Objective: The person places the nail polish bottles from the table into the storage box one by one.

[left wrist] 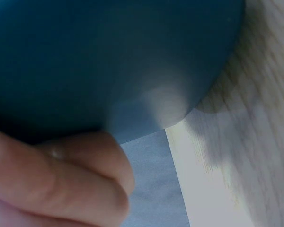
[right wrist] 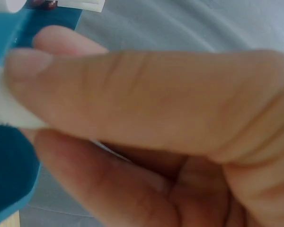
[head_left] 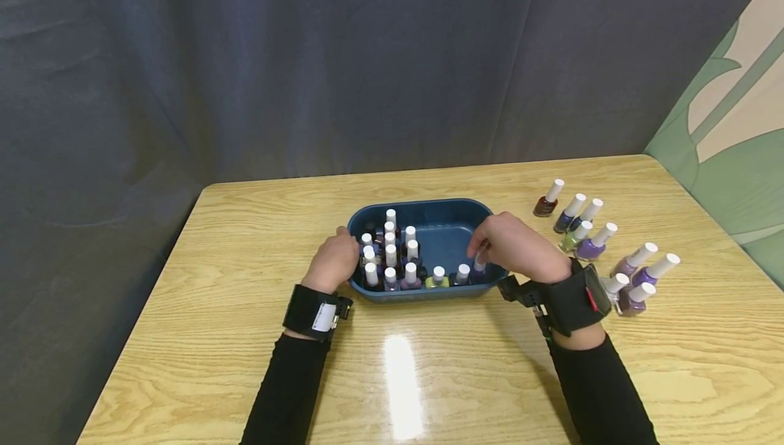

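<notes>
A dark blue oval tub [head_left: 450, 248] stands on the table, with several nail polish bottles upright in its left half and along its front wall. My left hand [head_left: 333, 259] grips the tub's left end; in the left wrist view its curled fingers [left wrist: 85, 175] lie against the outer wall. Over the tub's right front corner, my right hand [head_left: 520, 244] pinches a nail polish bottle [head_left: 479, 268] by its white cap [right wrist: 12, 104]. That bottle is at the right end of the front row, beside a dark one [head_left: 462, 275]. The fingers partly hide its cap.
Right of the tub, several more nail polish bottles stand on the wooden table [head_left: 245, 350], among them a dark red one [head_left: 547, 201], a green one [head_left: 574, 236] and a purple one [head_left: 593, 243]. A dark curtain [head_left: 343, 71] hangs behind the table.
</notes>
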The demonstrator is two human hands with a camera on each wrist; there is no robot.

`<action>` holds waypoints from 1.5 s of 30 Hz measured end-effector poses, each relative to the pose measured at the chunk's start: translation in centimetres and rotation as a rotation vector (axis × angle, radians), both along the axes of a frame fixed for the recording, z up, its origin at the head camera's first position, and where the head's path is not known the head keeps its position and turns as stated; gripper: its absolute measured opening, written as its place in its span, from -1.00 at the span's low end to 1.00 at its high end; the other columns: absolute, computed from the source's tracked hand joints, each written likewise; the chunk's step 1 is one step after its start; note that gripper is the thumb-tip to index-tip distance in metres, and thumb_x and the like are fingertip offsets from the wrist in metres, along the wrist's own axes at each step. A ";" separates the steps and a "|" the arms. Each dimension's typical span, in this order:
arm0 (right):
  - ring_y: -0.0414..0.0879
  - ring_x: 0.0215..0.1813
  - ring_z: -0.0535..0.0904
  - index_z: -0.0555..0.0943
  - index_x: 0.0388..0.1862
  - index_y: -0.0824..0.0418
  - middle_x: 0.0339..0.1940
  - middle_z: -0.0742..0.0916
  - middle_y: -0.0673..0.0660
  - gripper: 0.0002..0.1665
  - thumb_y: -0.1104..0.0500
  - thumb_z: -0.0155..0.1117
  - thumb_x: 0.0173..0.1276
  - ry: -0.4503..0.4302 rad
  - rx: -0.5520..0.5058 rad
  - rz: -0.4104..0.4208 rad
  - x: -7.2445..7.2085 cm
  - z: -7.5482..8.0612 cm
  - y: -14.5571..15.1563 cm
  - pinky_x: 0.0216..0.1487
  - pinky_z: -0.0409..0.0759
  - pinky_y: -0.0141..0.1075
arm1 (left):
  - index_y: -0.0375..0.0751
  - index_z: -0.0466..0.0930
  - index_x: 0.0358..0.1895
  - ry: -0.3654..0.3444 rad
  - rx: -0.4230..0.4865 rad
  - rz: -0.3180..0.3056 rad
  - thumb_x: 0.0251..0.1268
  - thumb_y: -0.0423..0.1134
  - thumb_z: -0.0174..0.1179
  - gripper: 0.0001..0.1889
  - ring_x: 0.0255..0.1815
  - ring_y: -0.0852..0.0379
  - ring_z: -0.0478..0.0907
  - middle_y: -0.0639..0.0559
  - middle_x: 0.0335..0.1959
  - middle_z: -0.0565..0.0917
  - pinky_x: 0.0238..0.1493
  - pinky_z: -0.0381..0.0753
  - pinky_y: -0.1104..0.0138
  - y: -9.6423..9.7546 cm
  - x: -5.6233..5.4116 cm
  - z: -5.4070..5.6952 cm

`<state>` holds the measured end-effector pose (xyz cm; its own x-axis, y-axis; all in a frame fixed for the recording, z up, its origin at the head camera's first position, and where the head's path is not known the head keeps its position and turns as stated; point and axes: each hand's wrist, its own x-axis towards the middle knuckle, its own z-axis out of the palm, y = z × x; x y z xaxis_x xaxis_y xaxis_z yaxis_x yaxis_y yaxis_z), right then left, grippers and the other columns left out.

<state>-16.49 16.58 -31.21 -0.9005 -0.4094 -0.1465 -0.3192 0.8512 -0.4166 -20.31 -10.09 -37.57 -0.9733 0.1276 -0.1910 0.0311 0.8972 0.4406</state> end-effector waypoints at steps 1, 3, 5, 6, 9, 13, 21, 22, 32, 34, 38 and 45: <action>-0.19 -0.43 0.58 0.70 -0.40 0.24 -0.42 0.73 0.08 -0.85 0.43 0.29 0.09 -0.006 0.002 -0.002 0.0 0.0 0.0 -0.41 0.55 -0.34 | -0.55 0.24 0.08 -0.004 0.001 0.002 0.46 -0.25 -0.32 -0.62 -0.66 -0.01 0.56 -0.37 -0.39 0.59 -0.60 0.50 0.29 0.0 0.0 0.0; -0.18 -0.42 0.57 0.70 -0.40 0.24 -0.41 0.73 0.08 -0.86 0.42 0.29 0.09 -0.020 0.005 -0.008 0.0 0.1 0.1 -0.41 0.55 -0.34 | -0.55 0.23 0.10 -0.013 0.007 0.006 0.46 -0.25 -0.32 -0.61 -0.68 0.00 0.56 -0.36 -0.39 0.59 -0.62 0.49 0.31 0.0 0.0 0.1; -0.17 -0.41 0.57 0.70 -0.38 0.24 -0.38 0.72 0.08 -0.86 0.41 0.30 0.09 -0.043 0.004 -0.015 0.1 0.2 0.1 -0.40 0.55 -0.33 | -0.55 0.22 0.10 -0.024 0.015 0.012 0.46 -0.24 -0.32 -0.61 -0.69 0.01 0.55 -0.36 -0.39 0.58 -0.63 0.49 0.31 0.0 0.1 0.1; -0.17 -0.40 0.57 0.70 -0.35 0.24 -0.36 0.72 0.09 -0.85 0.40 0.31 0.09 -0.056 0.001 -0.017 0.1 0.2 0.2 -0.39 0.55 -0.33 | -0.55 0.23 0.10 -0.025 0.017 0.014 0.46 -0.24 -0.32 -0.61 -0.69 0.02 0.55 -0.36 -0.39 0.58 -0.64 0.49 0.31 0.0 0.1 0.1; -0.13 -0.33 0.59 0.69 -0.26 0.24 -0.27 0.73 0.14 -0.79 0.39 0.32 0.08 -0.090 -0.008 -0.013 0.1 0.3 0.2 -0.33 0.58 -0.29 | -0.54 0.24 0.08 -0.025 0.021 0.016 0.47 -0.24 -0.33 -0.62 -0.69 0.01 0.55 -0.35 -0.40 0.58 -0.65 0.49 0.32 0.0 0.1 0.1; -0.06 -0.19 0.62 0.66 -0.13 0.24 -0.14 0.71 0.18 -0.69 0.37 0.32 0.08 -0.109 -0.011 0.015 0.1 0.2 0.3 -0.21 0.61 -0.22 | -0.55 0.25 0.07 -0.014 0.018 0.012 0.47 -0.24 -0.34 -0.62 -0.69 0.00 0.55 -0.36 -0.42 0.58 -0.65 0.49 0.31 0.0 0.1 0.0; 0.07 -0.06 0.61 0.61 -0.02 0.25 -0.09 0.70 0.20 -0.60 0.30 0.35 0.09 0.012 -0.037 0.028 0.6 0.7 1.4 -0.10 0.60 -0.14 | -0.54 0.24 0.09 -0.022 0.027 0.021 0.46 -0.24 -0.34 -0.61 -0.69 0.01 0.56 -0.35 -0.40 0.58 -0.65 0.49 0.32 0.1 0.0 -0.1; 0.08 -0.06 0.62 0.61 -0.03 0.26 -0.10 0.70 0.20 -0.60 0.30 0.35 0.09 0.044 -0.040 0.014 0.6 0.9 1.7 -0.09 0.59 -0.12 | -0.54 0.24 0.09 -0.022 0.027 0.022 0.46 -0.24 -0.33 -0.61 -0.69 0.02 0.55 -0.35 -0.40 0.58 -0.65 0.48 0.32 0.1 0.0 -0.1; 0.21 -0.09 0.60 0.58 -0.02 0.33 -0.13 0.69 0.33 -0.58 0.22 0.34 0.11 0.197 0.007 -0.240 2.0 2.4 8.9 -0.16 0.53 -0.01 | -0.55 0.24 0.07 -0.002 0.007 0.004 0.46 -0.25 -0.32 -0.62 -0.71 0.01 0.55 -0.36 -0.42 0.59 -0.65 0.48 0.31 0.1 -0.1 -0.2; 0.26 -0.10 0.58 0.57 -0.02 0.37 -0.12 0.67 0.39 -0.57 0.20 0.32 0.13 0.203 0.012 -0.310 2.6 2.3 10.9 -0.23 0.53 -0.07 | -0.54 0.26 0.05 0.005 0.003 0.002 0.46 -0.25 -0.32 -0.63 -0.69 0.00 0.56 -0.36 -0.42 0.59 -0.64 0.48 0.30 0.1 -0.1 -0.2; 0.36 -0.14 0.54 0.50 -0.01 0.49 -0.10 0.60 0.52 -0.51 0.17 0.28 0.18 0.177 0.036 -0.446 3.7 1.8 14.5 -0.38 0.52 -0.14 | -0.54 0.27 0.03 0.014 -0.004 -0.001 0.46 -0.25 -0.32 -0.64 -0.65 -0.03 0.57 -0.37 -0.41 0.59 -0.64 0.49 0.29 0.0 -0.1 -0.2; 0.47 -0.07 0.39 0.39 0.06 0.57 0.03 0.47 0.61 -0.40 0.08 0.17 0.27 0.085 0.103 -0.586 5.2 1.0 18.1 -0.24 0.44 0.13 | -0.55 0.24 0.08 0.003 0.012 0.011 0.46 -0.25 -0.33 -0.62 -0.67 -0.01 0.56 -0.36 -0.41 0.59 -0.65 0.49 0.32 0.0 -0.2 -0.4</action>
<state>-11.30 34.71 -30.25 -0.9822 0.1712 -0.0769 0.1869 0.9301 -0.3162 -20.47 -10.12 -38.00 -0.9753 0.1190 -0.1861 0.0227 0.8921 0.4513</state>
